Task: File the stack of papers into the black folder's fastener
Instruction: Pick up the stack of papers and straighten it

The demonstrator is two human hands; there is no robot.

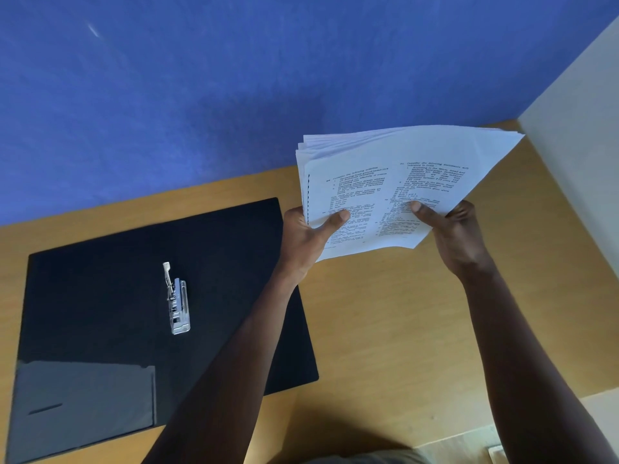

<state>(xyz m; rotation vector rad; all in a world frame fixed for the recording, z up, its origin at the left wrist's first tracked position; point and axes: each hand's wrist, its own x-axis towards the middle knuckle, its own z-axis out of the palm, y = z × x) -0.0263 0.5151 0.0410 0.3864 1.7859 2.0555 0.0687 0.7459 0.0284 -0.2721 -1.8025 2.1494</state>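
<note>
Both hands [308, 236] [455, 236] grip the paper stack [395, 182], fingers hidden behind; folder [100, 296] corner cropped.

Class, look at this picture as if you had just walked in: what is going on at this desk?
A person holds a stack of printed papers in both hands, lifted above the wooden desk. The left hand grips the near-left corner and the right hand the near-right edge, thumbs on top. To the left, the black folder lies open flat, its metal fastener bare. No sheet is on the fastener yet, so the filing is not yet done.
</note>
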